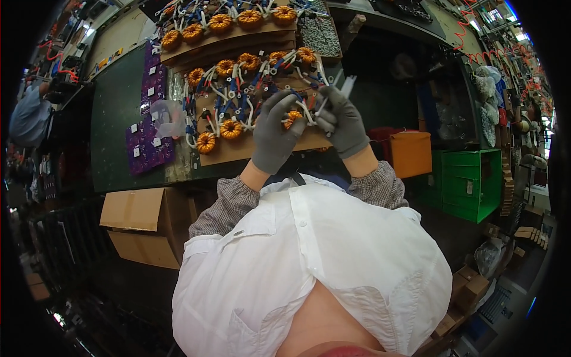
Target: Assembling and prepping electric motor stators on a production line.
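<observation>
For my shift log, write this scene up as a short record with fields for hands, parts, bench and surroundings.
Left hand: gray-gloved, curled beside a copper-colored coil; grip unclear
Right hand: gray-gloved, fingers bent, a pale strip showing beyond them; hold unclear
Parts: more coils with red, blue and white wires, on brown cardboard
Bench: dark green; purple sheets left of the cardboard
Right side: orange bin, green crate
Lower left: cardboard box
</observation>
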Demonstrator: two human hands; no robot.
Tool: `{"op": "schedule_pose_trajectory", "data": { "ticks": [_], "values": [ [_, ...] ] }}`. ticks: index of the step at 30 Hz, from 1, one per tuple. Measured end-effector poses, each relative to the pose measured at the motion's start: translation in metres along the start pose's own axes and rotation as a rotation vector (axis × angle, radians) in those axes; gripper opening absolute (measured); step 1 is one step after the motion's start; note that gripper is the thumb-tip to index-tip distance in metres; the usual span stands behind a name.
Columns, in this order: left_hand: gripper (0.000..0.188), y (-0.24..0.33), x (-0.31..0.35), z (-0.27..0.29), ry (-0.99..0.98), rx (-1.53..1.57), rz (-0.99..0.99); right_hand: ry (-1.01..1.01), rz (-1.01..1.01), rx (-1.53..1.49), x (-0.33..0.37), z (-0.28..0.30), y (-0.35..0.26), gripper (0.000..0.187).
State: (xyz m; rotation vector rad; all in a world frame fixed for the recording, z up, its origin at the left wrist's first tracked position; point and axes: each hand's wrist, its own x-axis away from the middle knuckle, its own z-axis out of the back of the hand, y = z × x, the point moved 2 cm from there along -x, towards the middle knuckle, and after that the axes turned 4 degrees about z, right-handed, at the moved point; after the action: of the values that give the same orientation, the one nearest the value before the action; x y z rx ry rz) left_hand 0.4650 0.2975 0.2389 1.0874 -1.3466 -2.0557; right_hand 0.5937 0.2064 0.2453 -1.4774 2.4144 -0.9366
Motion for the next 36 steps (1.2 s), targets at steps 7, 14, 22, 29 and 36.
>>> {"op": "schedule_pose_trajectory", "data": {
  "ticks": [7,14,22,29,36],
  "values": [
    [0.06,-0.046,-0.027,-0.126,-0.531,-0.935,0.259,0.277,0.12,0.241,0.02,0.095,-0.079,0.026],
    [0.081,-0.044,-0.046,-0.158,-0.615,-1.032,0.553,0.133,0.071,0.699,-0.039,0.091,-0.066,0.025],
    [0.066,-0.044,-0.034,-0.154,-0.194,-0.763,0.793,-0.002,0.009,0.831,-0.11,0.153,-0.029,0.027],
    [0.054,-0.066,-0.009,-0.151,0.144,-0.371,0.666,0.009,-0.23,0.665,-0.107,0.152,-0.066,0.018],
    [0.047,-0.054,-0.009,-0.158,0.122,-0.45,0.563,-0.285,-0.089,1.136,-0.11,0.155,-0.102,0.023]
  ]
}}
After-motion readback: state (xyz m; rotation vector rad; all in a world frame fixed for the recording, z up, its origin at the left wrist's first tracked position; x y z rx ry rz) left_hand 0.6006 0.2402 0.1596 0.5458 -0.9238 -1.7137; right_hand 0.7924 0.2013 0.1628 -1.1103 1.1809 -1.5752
